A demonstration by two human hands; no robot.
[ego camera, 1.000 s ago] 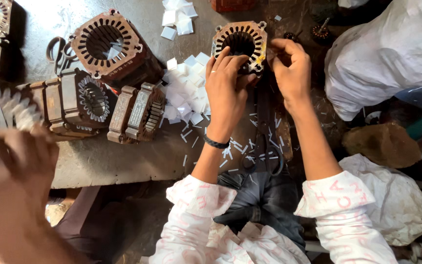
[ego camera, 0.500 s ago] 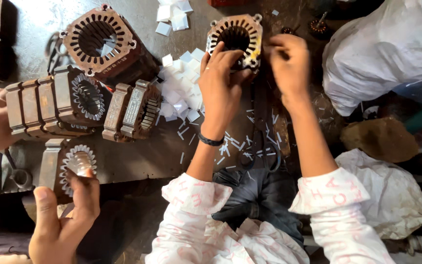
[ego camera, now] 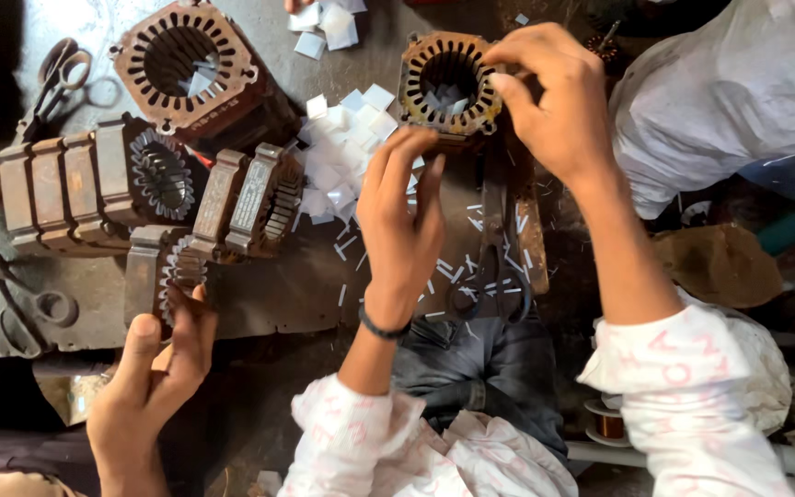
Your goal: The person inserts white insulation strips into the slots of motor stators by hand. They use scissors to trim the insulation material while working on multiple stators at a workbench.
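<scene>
Head view: six slotted motor stators show in full — one rusty stator (ego camera: 450,85) at the top centre under both of the wearer's hands, one large one (ego camera: 190,63) lying at the upper left, three ranged in a row (ego camera: 154,189) along the bench, and one (ego camera: 169,271) at the bench's front edge. Parts of more sit cut off at the left border.

The left hand (ego camera: 404,225) rests its fingertips on the rusty stator's near rim, fingers together and slightly bent. The right hand (ego camera: 558,101) pinches the far right rim, thumb and forefinger clamped on it.

A heap of small white paper squares (ego camera: 338,156) lies just left of that stator; thin white slivers (ego camera: 471,276) scatter below it. Two pairs of scissors (ego camera: 57,78) lie at the left.

A co-worker's hand (ego camera: 154,364) touches the front stator. Half a second ago that hand gripped it lower, off the bench — now it sits against the row.
</scene>
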